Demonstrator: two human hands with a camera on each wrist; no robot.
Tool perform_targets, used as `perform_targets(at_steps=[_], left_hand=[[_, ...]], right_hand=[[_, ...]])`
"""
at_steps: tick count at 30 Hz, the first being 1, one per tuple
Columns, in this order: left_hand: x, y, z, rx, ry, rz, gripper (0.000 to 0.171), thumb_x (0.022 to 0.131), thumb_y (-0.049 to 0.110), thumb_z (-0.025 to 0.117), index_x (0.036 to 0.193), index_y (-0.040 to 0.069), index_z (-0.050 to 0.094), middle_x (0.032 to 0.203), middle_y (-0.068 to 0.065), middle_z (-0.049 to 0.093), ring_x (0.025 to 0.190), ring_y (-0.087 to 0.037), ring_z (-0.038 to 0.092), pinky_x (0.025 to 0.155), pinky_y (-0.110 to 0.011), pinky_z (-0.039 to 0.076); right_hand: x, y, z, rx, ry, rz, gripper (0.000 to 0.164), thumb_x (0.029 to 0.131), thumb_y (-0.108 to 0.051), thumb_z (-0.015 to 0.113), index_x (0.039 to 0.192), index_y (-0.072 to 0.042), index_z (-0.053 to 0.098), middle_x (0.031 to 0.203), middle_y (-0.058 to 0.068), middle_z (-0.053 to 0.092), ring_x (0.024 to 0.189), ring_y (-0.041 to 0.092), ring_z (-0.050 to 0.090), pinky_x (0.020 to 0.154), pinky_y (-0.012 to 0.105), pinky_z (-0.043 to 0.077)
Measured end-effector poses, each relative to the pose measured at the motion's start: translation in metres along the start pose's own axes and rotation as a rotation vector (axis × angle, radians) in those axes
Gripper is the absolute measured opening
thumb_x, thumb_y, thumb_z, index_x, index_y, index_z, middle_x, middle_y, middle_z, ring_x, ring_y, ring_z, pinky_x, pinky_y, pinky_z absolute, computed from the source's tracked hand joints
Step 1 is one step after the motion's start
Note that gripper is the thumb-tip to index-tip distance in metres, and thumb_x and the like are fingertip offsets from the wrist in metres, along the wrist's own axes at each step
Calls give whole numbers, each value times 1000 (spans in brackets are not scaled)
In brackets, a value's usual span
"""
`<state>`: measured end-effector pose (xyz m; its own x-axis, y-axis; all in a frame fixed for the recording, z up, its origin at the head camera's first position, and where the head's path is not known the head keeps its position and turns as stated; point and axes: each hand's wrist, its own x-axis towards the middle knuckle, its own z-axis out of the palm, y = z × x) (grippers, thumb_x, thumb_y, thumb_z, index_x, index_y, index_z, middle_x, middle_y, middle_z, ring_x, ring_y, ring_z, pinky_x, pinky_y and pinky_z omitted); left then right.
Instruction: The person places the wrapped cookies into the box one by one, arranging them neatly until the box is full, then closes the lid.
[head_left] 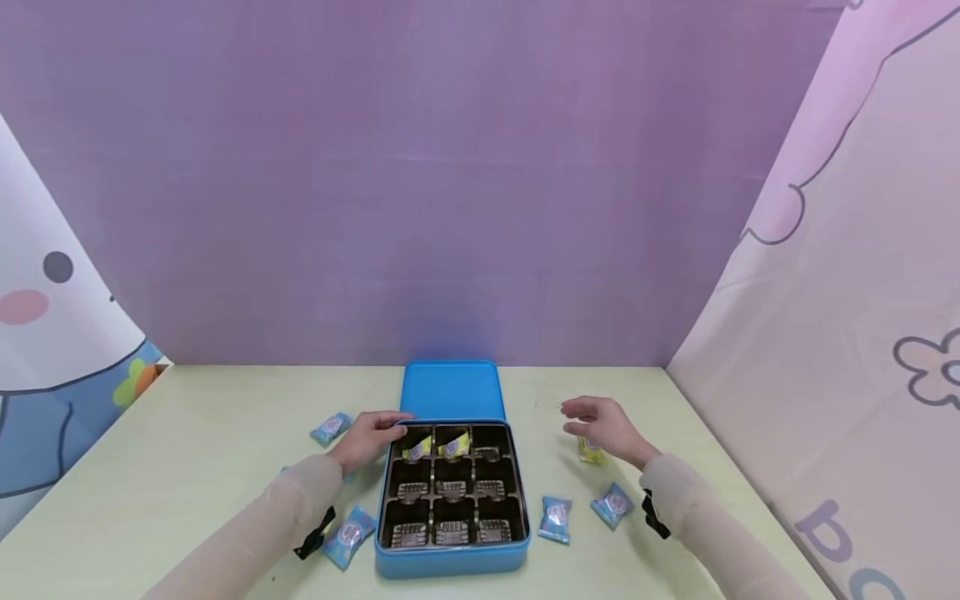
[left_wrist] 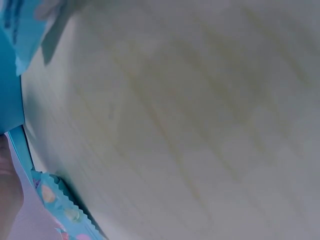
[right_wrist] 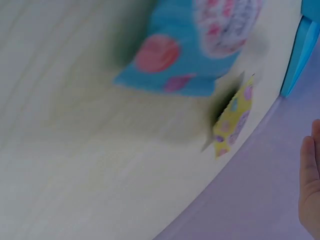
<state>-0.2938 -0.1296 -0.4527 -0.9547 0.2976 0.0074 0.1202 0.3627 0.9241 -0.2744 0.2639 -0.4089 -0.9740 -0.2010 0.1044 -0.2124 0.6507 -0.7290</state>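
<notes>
In the head view, an open blue box [head_left: 453, 563] holds a black divided tray [head_left: 452, 506]. One small yellow wrapped packet [head_left: 417, 448] lies in its back left compartment, and another yellow packet [head_left: 453, 445] in the back middle one. My left hand [head_left: 367, 437] grips the box's back left corner, thumb and fingers at the rim. Right of the box, my right hand [head_left: 606, 427] is above the table with its fingers extended, holding nothing. A third yellow packet [head_left: 591, 451] lies beneath it, partly hidden; the right wrist view shows this yellow packet [right_wrist: 234, 120] apart from the fingers.
Blue wrapped packets lie right of the box, one near it [head_left: 555, 519] and one farther right [head_left: 612, 505]. Left of it are a front blue packet [head_left: 349, 537] and a back one [head_left: 331, 428]. The raised lid [head_left: 453, 390] stands before a purple backdrop [head_left: 450, 183].
</notes>
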Motion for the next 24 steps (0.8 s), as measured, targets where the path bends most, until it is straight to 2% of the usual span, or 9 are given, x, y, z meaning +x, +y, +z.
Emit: perform_targets(at_steps=[12,24], left_hand=[[2,-1,1,-3,12,1,31,93,15,54,122,8,60,132,-16,50,123,-35,45,98,-48,42],[0,0,1,-3,12,2,31,93,15,54,122,8,60,132,-16,51,122,-35,46,97,-48,43]], right_hand=[[-10,26,-9,-12,19,18,35,82,-4,65,114,7,58,112,22,62,104,35,59,93,43,48],[-13,46,-4,-16,38,124,32,80,-2,66,111,2,61,107,17,65,98,29,62,86,37,52]])
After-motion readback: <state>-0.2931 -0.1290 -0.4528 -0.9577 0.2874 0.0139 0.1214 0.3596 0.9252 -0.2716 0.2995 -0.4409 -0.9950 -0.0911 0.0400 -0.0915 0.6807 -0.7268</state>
